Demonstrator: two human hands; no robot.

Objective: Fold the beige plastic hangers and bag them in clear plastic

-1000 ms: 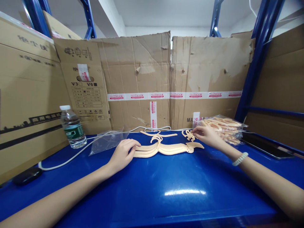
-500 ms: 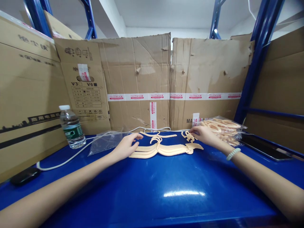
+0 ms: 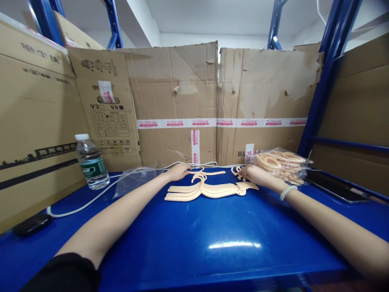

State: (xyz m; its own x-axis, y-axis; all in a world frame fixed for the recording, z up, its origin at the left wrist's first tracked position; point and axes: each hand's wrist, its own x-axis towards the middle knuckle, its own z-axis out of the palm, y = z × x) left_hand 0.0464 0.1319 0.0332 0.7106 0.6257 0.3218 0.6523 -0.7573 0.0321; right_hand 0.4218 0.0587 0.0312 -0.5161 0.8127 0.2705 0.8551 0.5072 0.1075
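Observation:
Beige plastic clothes hangers (image 3: 219,191) lie overlapped in a row in the middle of the blue tabletop, their hooks pointing to the back. Behind them rests a single hanger (image 3: 215,173). My left hand (image 3: 178,172) is closed at that hanger's left end, fingertips together on it. At the back right, my right hand (image 3: 254,175) has its fingers pinched on a small beige curved piece (image 3: 236,172), one of several loose pieces there. Its fingertips partly cover these pieces.
A clear bag of beige parts (image 3: 281,162) lies behind my right hand, near a dark phone (image 3: 337,187). To the left are a water bottle (image 3: 92,164), an empty plastic bag (image 3: 133,182), a white cable (image 3: 88,207) and a black mouse-shaped object (image 3: 33,224). Cardboard sheets (image 3: 176,93) wall the back.
My left hand has moved right and back, from above the row of hangers to the left end of the single hanger. My right hand stays at the small pieces, having shifted slightly.

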